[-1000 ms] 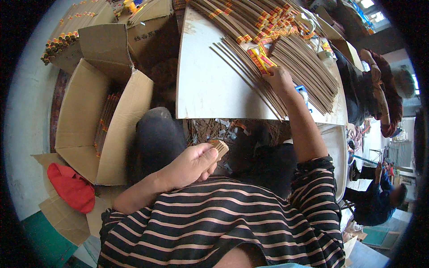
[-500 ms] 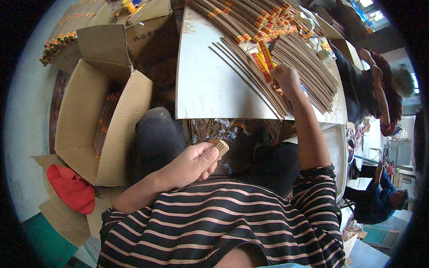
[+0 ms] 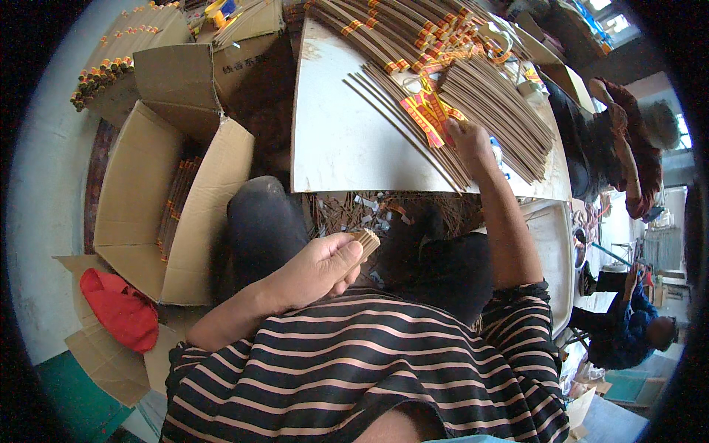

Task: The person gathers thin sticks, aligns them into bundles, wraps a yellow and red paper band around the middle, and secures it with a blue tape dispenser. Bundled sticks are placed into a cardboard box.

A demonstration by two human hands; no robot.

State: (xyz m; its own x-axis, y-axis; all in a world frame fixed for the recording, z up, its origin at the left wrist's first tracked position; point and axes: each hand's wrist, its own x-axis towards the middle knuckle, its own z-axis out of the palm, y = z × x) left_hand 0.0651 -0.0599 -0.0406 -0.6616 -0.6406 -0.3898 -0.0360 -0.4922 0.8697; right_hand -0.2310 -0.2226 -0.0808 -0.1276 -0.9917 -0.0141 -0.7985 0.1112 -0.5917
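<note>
Left of the hands [image 3: 323, 270]: closed around a bundle of thin sticks [image 3: 368, 245], thumb across it, cut ends protruding past the fist; held above the lap, clear of the worktop [image 3: 341, 151]. Right hand [image 3: 470, 140]: over the worktop, fingers bent, tips touching the near end of red-and-yellow paper labels [image 3: 422, 117]; cannot tell whether they pinch one. Labels lie fanned out, overlapping some loose brown sticks [image 3: 369, 96]. A larger pile of sticks [image 3: 509, 125] lies just right of the labels. Banded bundles [image 3: 402, 37] lie at the far side of the worktop. To the left, an open cardboard box [image 3: 122, 199] contains more banded bundles; a red cloth [image 3: 122, 310] lies near it.
</note>
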